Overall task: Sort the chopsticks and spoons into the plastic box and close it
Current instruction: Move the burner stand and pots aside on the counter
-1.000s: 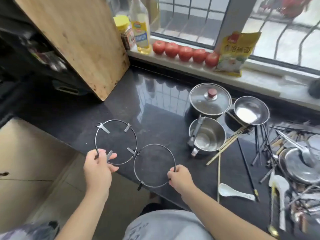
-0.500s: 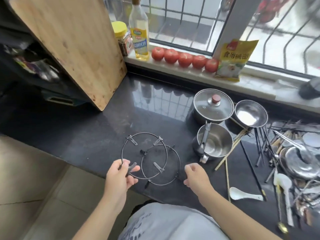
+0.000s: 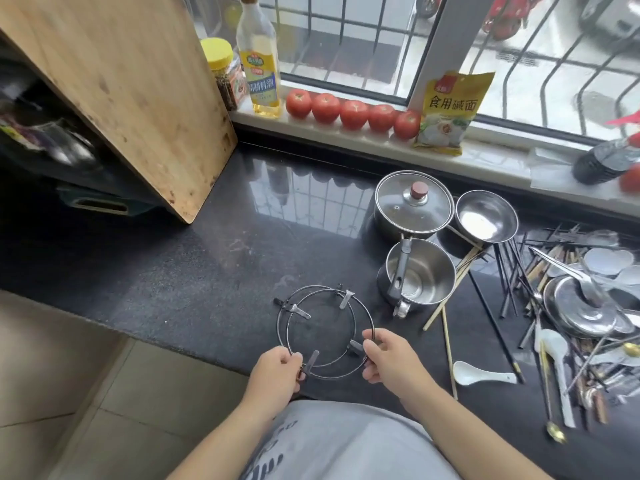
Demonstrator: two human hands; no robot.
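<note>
Black countertop [image 3: 207,271] held two stacked wire rings [image 3: 325,332], pinched by left hand [image 3: 277,374] and right hand [image 3: 391,363]; chopsticks [image 3: 512,282] and spoons [image 3: 481,374] lay rightward, nearer the right hand.

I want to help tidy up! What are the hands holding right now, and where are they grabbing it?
Two stacked wire rings. The left hand pinches their near-left rim, the right hand their near-right rim. No chopsticks or spoons are held.

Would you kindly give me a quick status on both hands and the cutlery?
Left hand and right hand both gripping the stacked wire rings. Chopsticks and spoons untouched, heaped at right. Plastic box not in view.
</note>
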